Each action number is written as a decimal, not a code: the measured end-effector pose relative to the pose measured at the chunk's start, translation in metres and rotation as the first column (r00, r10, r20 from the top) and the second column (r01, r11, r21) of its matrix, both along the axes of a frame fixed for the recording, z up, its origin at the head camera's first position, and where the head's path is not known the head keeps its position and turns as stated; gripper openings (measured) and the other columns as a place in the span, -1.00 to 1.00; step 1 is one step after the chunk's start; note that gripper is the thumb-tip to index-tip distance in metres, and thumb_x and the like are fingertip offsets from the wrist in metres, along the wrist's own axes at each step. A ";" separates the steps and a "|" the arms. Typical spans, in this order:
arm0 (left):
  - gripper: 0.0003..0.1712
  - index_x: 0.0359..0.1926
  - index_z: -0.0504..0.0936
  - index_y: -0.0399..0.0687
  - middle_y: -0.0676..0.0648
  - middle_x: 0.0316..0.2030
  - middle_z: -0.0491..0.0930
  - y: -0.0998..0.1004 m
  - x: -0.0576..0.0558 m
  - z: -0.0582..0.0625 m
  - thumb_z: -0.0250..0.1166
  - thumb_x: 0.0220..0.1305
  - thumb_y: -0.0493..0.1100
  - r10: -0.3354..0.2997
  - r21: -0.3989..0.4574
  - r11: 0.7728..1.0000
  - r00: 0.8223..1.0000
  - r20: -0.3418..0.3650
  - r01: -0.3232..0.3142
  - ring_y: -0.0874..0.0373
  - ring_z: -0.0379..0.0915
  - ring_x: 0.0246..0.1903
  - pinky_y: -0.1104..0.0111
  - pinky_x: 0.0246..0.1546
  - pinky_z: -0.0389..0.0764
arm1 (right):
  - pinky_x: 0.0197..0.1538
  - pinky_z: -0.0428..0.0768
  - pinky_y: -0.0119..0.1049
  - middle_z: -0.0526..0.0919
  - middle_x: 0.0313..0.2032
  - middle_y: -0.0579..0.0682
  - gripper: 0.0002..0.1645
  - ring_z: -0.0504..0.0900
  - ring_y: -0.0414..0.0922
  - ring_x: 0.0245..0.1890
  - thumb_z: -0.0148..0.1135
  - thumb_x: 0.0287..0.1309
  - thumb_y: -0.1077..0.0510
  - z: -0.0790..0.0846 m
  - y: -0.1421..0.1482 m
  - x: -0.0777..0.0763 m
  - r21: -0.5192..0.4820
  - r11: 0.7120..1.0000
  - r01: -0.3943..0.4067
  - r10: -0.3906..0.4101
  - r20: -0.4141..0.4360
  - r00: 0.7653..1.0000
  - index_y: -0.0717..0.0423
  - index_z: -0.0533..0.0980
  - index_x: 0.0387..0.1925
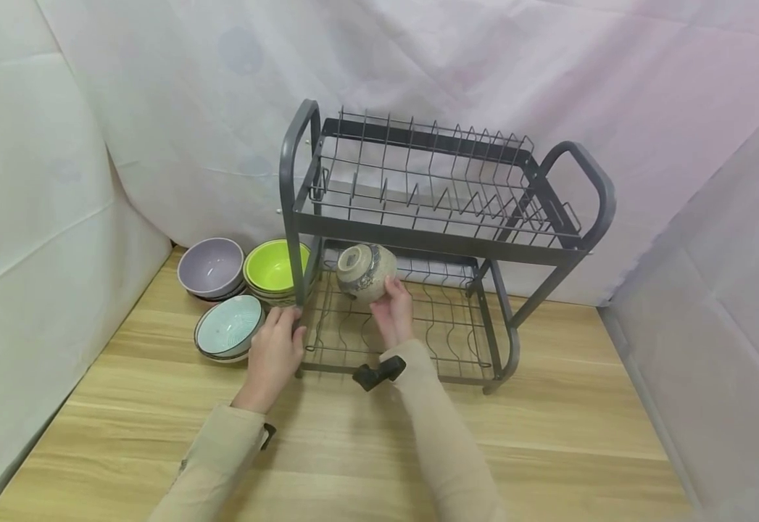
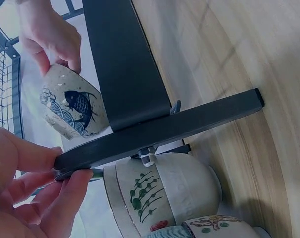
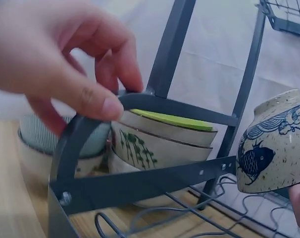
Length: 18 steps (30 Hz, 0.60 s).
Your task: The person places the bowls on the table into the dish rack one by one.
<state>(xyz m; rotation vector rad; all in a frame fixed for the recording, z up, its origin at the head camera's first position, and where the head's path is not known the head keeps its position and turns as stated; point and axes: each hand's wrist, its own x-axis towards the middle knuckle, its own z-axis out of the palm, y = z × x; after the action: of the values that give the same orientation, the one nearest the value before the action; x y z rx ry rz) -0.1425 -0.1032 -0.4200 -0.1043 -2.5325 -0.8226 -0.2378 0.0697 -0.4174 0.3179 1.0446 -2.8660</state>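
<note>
My right hand [image 1: 395, 312] holds a speckled bowl [image 1: 367, 272] by its rim, tilted with its base up and to the left, above the lower tier of a dark metal dish rack [image 1: 405, 368]. A blue fish and wave pattern shows on the bowl in both wrist views. With thumb and fingers my left hand [image 1: 276, 355] grips the rack's left frame bar [image 2: 160, 130] near its front corner. Left of the rack, close to that hand, stand stacked bowls: a pale blue one [image 1: 229, 325], a lime green one [image 1: 276, 265] and a purple one [image 1: 211, 267].
The rack's upper tier [image 1: 438, 250] has upright wire dividers and overhangs the lower wire shelf [image 1: 444, 319]. A wood-grain tabletop [image 1: 549, 435] lies underneath. White cloth [image 1: 190, 116] hangs behind and at both sides.
</note>
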 end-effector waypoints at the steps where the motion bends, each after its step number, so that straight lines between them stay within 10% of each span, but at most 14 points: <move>1: -0.75 -0.20 0.53 -0.32 -0.26 -0.25 0.51 0.000 0.000 0.000 0.28 0.05 -0.36 -0.001 0.001 1.000 1.000 0.001 0.001 -0.18 0.54 -0.34 0.07 -0.50 0.60 | 0.27 0.19 -0.16 0.40 0.02 0.02 -0.53 0.36 -0.10 0.05 -0.22 0.33 0.21 -0.001 -0.001 0.000 -0.035 0.999 0.000 0.001 0.017 1.000 0.24 0.14 0.24; 18: -0.76 -0.21 0.53 -0.30 -0.24 -0.27 0.52 0.000 0.000 0.000 0.27 0.04 -0.37 -0.001 -0.002 1.000 1.000 -0.009 0.001 -0.16 0.54 -0.35 0.05 -0.50 0.59 | 0.39 -0.08 -0.14 0.02 0.35 0.17 -0.41 0.00 0.01 0.35 -0.32 0.36 0.15 -0.020 -0.020 -0.007 -0.345 0.934 0.092 -0.053 0.120 0.991 0.13 -0.12 0.36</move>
<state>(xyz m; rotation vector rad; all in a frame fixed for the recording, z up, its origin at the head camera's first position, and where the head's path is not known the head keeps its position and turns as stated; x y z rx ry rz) -0.1421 -0.1028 -0.4203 -0.1100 -2.5256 -0.8180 -0.2448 0.0498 -0.4379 0.4858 0.4981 -2.9831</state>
